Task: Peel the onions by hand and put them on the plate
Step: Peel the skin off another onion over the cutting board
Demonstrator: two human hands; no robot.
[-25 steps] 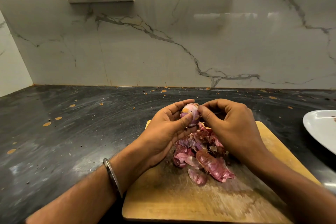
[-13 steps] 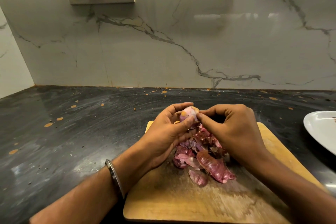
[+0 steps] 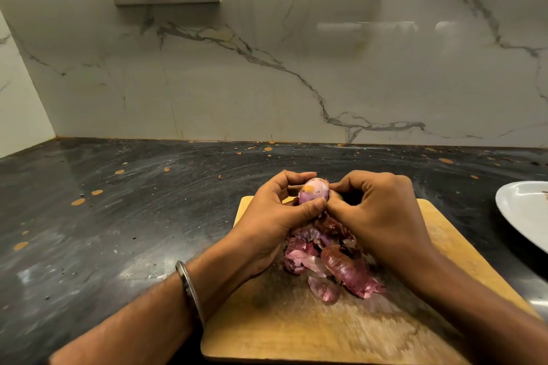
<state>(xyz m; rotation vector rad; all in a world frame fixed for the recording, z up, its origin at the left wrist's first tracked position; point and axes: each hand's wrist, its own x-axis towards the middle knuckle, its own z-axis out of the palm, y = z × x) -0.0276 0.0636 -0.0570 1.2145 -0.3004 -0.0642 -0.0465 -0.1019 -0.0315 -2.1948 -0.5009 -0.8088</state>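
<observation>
Both hands (image 3: 275, 216) (image 3: 382, 216) grip onion (image 3: 313, 190), mostly peeled w/ tan flecks.

Your left hand (image 3: 275, 213) grips the onion (image 3: 313, 192) above the wooden board (image 3: 296, 332); your right hand (image 3: 382, 216) pinches its right side. Purple peels (image 3: 335, 267) lie heaped on the board beneath. A white plate (image 3: 522, 210) sits on the dark counter (image 3: 118, 216), far right.

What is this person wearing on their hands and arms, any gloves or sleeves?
No gloves: both the left hand and right hand are bare, and so are both forearms as far as the picture shows. The only thing worn is a plain silvery metal bangle on the left wrist.
</observation>
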